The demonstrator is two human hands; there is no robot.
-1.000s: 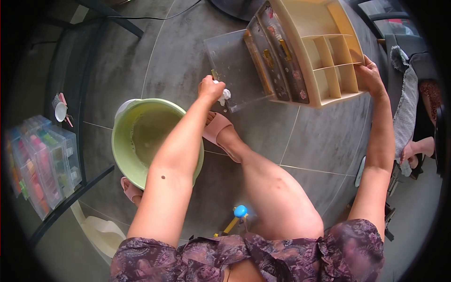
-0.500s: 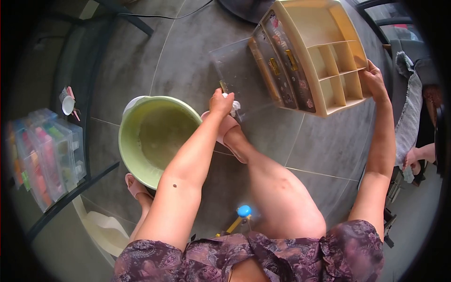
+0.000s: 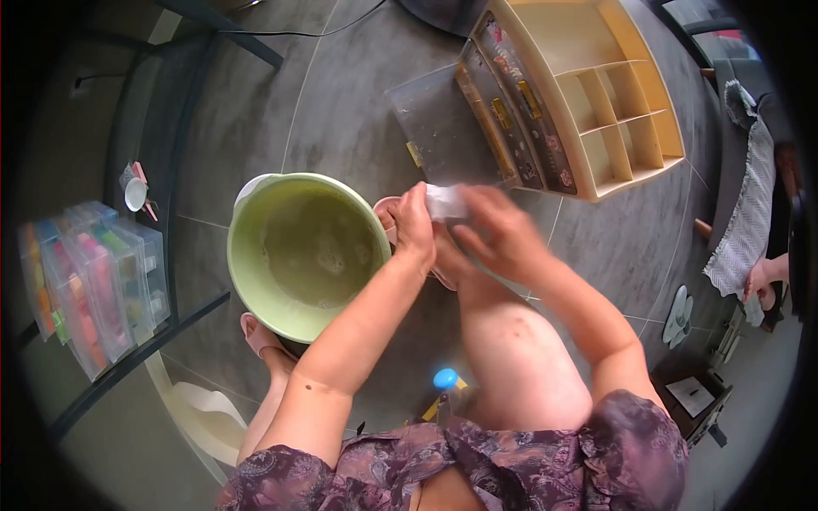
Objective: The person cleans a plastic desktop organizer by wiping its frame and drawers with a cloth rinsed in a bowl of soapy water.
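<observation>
My left hand (image 3: 415, 223) is closed on a crumpled white cloth (image 3: 445, 203), above the right edge of the green basin (image 3: 243, 285). Close beside the cloth is my right hand (image 3: 501, 230), smeared by motion, so its grip is unclear. Cloudy water sits in the basin. Beyond my hands, a beige plastic drawer unit (image 3: 586, 162) stands on the floor, with square compartments on top. Its clear drawer (image 3: 426, 115) juts out toward the left.
Clear plastic boxes (image 3: 102, 289) with colourful contents stand at the left, near a dark metal frame (image 3: 141, 362). A blue-topped object (image 3: 445, 380) is between my legs. Slippers (image 3: 677, 317) lie at the right. Another person's hand (image 3: 757, 277) shows beside a grey woven cloth (image 3: 741, 213).
My right hand has left the drawer unit's right side and come to the white cloth. My left hand has drawn back from the clear drawer with the cloth. The view has shifted slightly.
</observation>
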